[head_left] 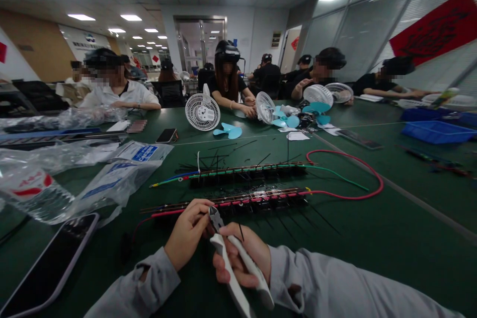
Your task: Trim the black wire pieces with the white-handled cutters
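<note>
My right hand (255,248) is wrapped round the pale grey handles of a pair of cutting pliers (228,258). Their metal jaws point up and away, right at the fingertips of my left hand (189,233). Those left fingers are pinched together at the near wire bundle (238,202); what lies between them is hidden. That bundle has a thick red wire and dark strips, with several black cable ties (290,226) sticking out. Behind it lies a second bundle (246,171) with green and blue wires, a white tie and more black tie tails.
A phone (48,268), a water bottle (37,194) and plastic bags (119,174) lie at left. A red cable (376,174) loops at right. Farther back are fan guards (202,112), blue fan blades (228,130), a blue tray (437,131) and people seated around the table.
</note>
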A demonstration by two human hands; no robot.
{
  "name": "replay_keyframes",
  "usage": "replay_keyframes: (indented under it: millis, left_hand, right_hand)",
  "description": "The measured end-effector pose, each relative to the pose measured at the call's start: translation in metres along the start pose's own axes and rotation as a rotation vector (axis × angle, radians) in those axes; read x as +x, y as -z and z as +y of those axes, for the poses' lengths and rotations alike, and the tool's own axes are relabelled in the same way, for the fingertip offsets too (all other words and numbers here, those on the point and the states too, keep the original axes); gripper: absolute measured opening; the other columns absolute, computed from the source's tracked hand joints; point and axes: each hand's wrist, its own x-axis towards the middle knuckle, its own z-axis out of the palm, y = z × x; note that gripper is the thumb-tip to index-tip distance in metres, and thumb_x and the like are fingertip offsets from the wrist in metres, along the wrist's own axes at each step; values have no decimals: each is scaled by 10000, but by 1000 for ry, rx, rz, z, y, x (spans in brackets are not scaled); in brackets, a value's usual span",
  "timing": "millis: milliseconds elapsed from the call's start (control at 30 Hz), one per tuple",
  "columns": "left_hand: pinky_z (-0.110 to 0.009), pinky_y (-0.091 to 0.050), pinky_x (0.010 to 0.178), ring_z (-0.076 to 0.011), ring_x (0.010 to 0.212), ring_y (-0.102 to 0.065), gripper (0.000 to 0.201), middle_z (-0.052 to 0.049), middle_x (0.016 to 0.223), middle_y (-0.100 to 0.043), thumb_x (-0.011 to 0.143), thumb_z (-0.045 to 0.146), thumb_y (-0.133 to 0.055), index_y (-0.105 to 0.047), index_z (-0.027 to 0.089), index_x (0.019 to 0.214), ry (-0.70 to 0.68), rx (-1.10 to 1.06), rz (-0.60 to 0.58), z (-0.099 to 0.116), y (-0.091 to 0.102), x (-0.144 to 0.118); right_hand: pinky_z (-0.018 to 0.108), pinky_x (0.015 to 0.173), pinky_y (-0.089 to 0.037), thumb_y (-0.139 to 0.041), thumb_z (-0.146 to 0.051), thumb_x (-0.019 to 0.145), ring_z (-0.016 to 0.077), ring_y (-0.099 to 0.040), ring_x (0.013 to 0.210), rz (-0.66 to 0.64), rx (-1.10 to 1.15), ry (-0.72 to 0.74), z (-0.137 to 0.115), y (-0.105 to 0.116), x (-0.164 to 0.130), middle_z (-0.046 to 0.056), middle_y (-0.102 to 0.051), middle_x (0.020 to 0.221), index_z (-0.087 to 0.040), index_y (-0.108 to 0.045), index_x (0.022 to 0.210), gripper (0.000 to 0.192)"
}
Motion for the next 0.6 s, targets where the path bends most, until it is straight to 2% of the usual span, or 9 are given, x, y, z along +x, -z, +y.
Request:
replay_keyframes:
  millis: [333,500,600]
  left_hand:
    - [-219,-491,518,-95,616,-564,168,-71,1082,-504,851,307,-476,-557,161,828,-7,-3,-20,3,-3,-2]
    - [-229,-486,523,-109,640,-578,147,-68,1086,-524,845,293,-482,-557,167,839,-2,-25,2,5,-3,-2]
    - [-233,-483,526,-107,636,-577,145,-68,1096,-527,845,295,-485,-554,168,856,14,-34,16,4,-3,0]
  right_hand:
    - [174,186,-218,-382,-404,755,191,-577,509,76,-22,-16,2,-6,-2,99,-563,626,-166,-294,510,353]
    - [166,188,-210,-376,-419,761,188,-578,512,57,-37,7,0,-1,0,98,-575,625,-165,-313,527,351]
    - [178,230,-290,-377,-451,741,188,-595,539,32,-45,8,0,3,3,119,-609,675,-160,-342,542,354]
